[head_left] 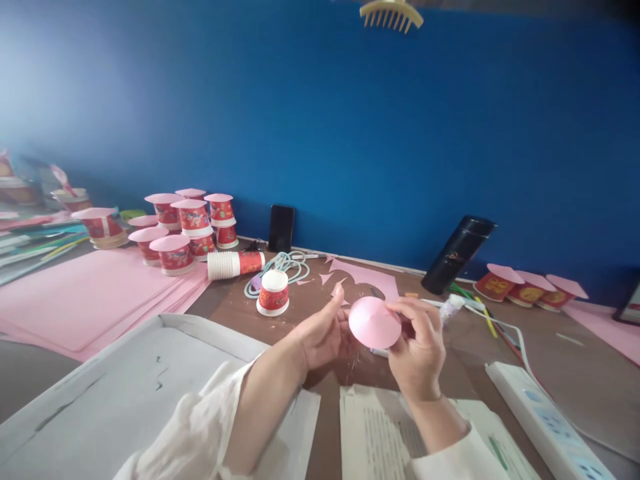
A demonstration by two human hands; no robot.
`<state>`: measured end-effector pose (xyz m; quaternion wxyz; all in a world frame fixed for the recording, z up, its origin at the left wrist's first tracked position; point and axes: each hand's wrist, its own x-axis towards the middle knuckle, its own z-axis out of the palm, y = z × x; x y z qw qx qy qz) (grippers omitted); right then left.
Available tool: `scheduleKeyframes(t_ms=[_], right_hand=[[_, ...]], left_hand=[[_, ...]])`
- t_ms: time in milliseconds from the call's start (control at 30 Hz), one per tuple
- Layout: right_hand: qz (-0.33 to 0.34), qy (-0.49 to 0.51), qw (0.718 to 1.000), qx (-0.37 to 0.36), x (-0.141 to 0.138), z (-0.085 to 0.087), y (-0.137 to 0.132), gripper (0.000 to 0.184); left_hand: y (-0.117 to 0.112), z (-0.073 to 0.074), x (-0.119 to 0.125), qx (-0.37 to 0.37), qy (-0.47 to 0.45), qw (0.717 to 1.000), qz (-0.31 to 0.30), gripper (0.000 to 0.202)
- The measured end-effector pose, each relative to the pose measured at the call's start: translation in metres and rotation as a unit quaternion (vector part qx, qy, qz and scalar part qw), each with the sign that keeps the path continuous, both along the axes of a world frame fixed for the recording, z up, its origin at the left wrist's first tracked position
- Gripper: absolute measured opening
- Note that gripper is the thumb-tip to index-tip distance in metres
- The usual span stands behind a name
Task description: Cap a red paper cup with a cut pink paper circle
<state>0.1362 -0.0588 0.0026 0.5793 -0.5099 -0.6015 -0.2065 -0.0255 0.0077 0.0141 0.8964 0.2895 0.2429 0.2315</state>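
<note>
My right hand (pixel 419 340) pinches the edge of a shallow pink paper cone (pixel 374 323) over the middle of the desk. Just left of the cone is my left hand (pixel 323 340), palm turned inward, thumb raised and fingers apart from the thumb; some fingertips are hidden near the cone, and nothing shows in that hand. Upside down behind my left hand stands a red paper cup (pixel 273 293) with a white base. Pink paper scraps (pixel 365 277) lie on the desk beyond my hands.
Red cups with pink tops (pixel 193 217) are stacked at left, near pink sheets (pixel 90 300) and a cup sleeve lying sideways (pixel 235 265). A phone (pixel 281 228), cable (pixel 295 267), black flask (pixel 457 253), glue bottle (pixel 451 308), power strip (pixel 545 417) and white tray (pixel 125 393) surround the work area.
</note>
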Motion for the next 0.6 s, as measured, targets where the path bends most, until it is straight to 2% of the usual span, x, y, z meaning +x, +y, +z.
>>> scheduleKeyframes(t_ms=[100,233,433,600], right_hand=[[-0.018,-0.012,0.999,0.026,0.0,0.001,0.001,0.016],[-0.072,-0.017,0.996,0.043,-0.003,0.0,0.008,0.016],[-0.151,-0.022,0.987,-0.039,-0.008,-0.01,0.021,0.013],[-0.166,-0.011,0.984,-0.068,-0.017,-0.015,0.02,0.006]], left_hand=[[-0.009,0.0,0.003,-0.018,-0.034,0.999,0.007,0.056],[-0.017,-0.001,0.01,-0.099,-0.048,0.992,0.056,0.043],[-0.02,0.001,0.015,-0.144,-0.032,0.986,0.077,0.049],[-0.021,0.003,0.018,-0.151,-0.036,0.979,0.129,0.044]])
